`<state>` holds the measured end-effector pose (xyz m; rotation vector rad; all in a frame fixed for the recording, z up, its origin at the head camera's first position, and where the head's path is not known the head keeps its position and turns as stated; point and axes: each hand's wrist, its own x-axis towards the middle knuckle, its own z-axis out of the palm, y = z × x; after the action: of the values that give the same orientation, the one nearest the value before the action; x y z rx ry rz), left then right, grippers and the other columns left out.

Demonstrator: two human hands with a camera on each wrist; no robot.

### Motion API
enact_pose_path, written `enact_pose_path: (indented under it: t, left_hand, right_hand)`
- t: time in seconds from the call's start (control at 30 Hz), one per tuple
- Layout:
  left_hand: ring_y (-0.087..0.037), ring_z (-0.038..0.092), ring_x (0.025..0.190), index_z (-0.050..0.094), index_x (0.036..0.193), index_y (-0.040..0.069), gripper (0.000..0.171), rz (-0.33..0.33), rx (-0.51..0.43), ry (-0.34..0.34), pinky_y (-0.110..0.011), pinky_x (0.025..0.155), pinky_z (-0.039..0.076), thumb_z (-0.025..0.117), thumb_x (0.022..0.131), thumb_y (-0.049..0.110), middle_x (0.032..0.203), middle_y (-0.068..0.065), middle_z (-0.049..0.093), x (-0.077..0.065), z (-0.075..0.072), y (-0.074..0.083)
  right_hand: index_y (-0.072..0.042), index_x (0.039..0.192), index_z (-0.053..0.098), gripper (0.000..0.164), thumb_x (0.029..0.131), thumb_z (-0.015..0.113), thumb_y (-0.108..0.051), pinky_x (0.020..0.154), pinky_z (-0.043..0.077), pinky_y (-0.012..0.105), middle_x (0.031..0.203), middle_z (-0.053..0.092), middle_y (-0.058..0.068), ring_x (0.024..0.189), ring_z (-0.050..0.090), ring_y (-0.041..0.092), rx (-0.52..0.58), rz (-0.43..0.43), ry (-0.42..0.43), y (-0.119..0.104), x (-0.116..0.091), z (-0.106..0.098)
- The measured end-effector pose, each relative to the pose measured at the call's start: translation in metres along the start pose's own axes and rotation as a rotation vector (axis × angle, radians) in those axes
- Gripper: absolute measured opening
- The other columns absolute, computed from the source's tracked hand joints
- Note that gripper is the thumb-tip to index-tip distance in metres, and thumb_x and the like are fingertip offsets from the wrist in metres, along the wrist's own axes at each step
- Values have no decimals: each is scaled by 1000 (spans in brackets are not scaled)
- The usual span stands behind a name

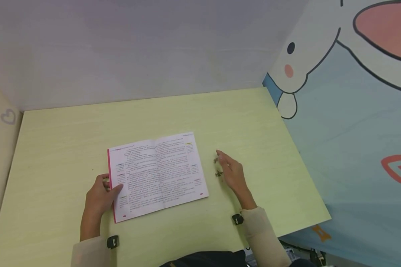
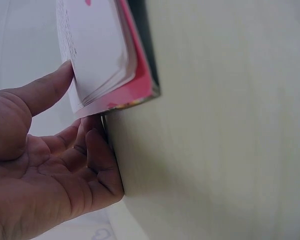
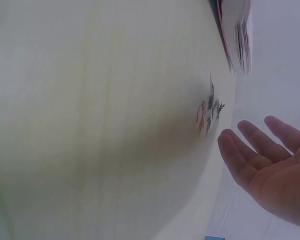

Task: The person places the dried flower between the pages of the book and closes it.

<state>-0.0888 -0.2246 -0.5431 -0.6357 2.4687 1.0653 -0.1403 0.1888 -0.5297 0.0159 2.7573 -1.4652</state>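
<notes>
An open book (image 1: 177,163) with printed pages and a pink cover edge lies on the table. My left hand (image 1: 98,196) grips its left edge: in the left wrist view the thumb (image 2: 52,87) presses on the page while curled fingers (image 2: 102,162) sit under the pink cover (image 2: 140,85). To the right of the book, my right hand (image 1: 233,174) hovers with loosely bent fingers and holds nothing. Beside its fingertips are small dark leafy sprigs (image 1: 218,173), lying flat; in the right wrist view the leafy sprig (image 3: 211,107) shows a pinkish part.
The pale yellow-green table (image 1: 70,141) meets a grey-white wall (image 1: 147,52) at the back. A blue cartoon-printed panel (image 1: 347,129) stands on the right. Dark devices are strapped at both wrists, like the black one (image 1: 113,242) on the left.
</notes>
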Motion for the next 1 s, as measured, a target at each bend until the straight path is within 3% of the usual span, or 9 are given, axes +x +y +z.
enact_pose_path:
  t: [0.23, 0.33, 0.73, 1.0]
  left_hand:
    - [-35, 55, 96, 23, 152, -4, 76, -4, 0, -2, -29, 64, 47, 66, 96, 27, 121, -26, 50, 0, 0, 0]
    - [-35, 55, 96, 23, 152, -4, 77, -8, 1, -4, -29, 64, 48, 66, 96, 28, 120, -26, 50, 0, 0, 1]
    - [-35, 55, 95, 23, 152, -4, 77, -7, 2, -1, -29, 63, 48, 66, 96, 27, 120, -27, 50, -1, -1, 3]
    - [-35, 56, 96, 23, 152, -4, 77, -9, -3, -4, -29, 64, 48, 66, 96, 27, 121, -27, 51, -2, -1, 3]
  right_hand:
    - [-9, 131, 66, 35, 101, 61, -25, 87, 56, 46, 125, 69, 13, 106, 70, 31, 9, 3, 35, -3, 2, -1]
    - [-7, 125, 69, 32, 95, 68, -18, 84, 57, 44, 118, 72, 12, 101, 71, 29, -23, 11, 40, -3, 3, -2]
    - [-6, 102, 76, 18, 85, 79, -9, 66, 55, 34, 94, 74, 7, 80, 69, 22, -215, 114, -46, 0, 3, -1]
    - [-8, 96, 76, 17, 79, 83, -9, 67, 51, 30, 89, 74, 3, 78, 66, 17, -291, 179, -110, 5, 2, 2]
